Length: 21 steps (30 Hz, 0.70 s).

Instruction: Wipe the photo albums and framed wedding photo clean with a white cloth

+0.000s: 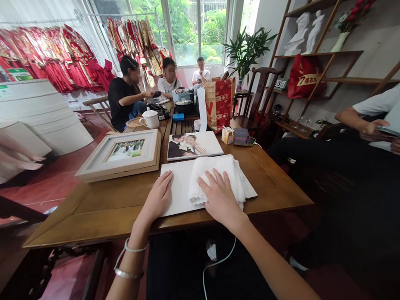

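A white flat board or album (pixel 178 185) lies at the near edge of the wooden table (pixel 112 208). On its right part rests a folded white cloth (pixel 224 172). My left hand (pixel 158 197) lies flat on the white board, fingers stretched out. My right hand (pixel 219 195) presses flat on the cloth, fingers spread. Just beyond lies a photo book (pixel 193 145) with a couple on its cover, and to the left a framed photo (pixel 123 153) in a light wooden frame.
Farther up the table stand a white cup (pixel 150 117), a red paper bag (pixel 219 103), a small box (pixel 227 134) and a phone. Three people sit at the far end. A person at the right holds a phone (pixel 390 132). A white cable (pixel 219 260) hangs below.
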Available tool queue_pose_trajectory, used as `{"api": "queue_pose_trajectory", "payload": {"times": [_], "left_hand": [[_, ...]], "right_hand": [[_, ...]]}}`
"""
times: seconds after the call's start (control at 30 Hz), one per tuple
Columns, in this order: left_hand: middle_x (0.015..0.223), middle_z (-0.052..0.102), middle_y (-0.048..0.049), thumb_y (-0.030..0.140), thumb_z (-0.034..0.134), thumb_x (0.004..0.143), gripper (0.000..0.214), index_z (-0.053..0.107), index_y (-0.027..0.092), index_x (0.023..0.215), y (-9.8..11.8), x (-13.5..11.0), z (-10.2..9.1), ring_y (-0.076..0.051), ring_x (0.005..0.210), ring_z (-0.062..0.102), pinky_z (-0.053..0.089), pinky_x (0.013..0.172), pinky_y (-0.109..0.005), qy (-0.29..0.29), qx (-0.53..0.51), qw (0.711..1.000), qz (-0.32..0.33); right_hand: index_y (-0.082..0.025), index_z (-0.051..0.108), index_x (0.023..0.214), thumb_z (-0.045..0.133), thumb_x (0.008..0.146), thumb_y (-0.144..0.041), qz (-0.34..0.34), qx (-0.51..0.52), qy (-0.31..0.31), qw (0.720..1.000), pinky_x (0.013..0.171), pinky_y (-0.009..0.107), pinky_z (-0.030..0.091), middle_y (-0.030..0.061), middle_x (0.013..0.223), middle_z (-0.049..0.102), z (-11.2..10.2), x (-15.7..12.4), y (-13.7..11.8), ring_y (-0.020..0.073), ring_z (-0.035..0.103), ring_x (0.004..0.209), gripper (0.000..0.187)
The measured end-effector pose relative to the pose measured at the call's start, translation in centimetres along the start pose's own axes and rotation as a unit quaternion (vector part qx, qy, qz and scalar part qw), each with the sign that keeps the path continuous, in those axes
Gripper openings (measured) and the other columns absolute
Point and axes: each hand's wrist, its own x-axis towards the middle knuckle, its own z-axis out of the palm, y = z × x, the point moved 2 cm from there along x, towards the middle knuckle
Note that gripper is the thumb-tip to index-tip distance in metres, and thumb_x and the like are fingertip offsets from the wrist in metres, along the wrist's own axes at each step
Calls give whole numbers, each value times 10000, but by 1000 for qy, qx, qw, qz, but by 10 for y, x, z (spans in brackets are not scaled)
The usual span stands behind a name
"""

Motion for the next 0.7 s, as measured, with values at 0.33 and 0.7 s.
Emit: {"api": "queue_pose_trajectory", "payload": {"times": [0.33,0.7], "left_hand": [[1425,439,-119,229,327,896,437,513,143,1282,0,-1,-1,-219,1350,355,251,1144,-428,1,-9,1000,-2],[1431,418,-160,254,296,908,464,492,100,1300,5,0,-4,-232,1357,336,249,1136,-451,-17,-7,1000,-5]], "right_hand": [[-109,480,1315,494,798,-81,5,-24,3,1000,1089,572,150,210,1418,406,0,-4,-12,380,249,1358,518],[-104,468,1329,508,800,-122,-76,42,-7,996,1098,587,160,217,1427,393,-2,-21,-44,383,245,1362,531]]}}
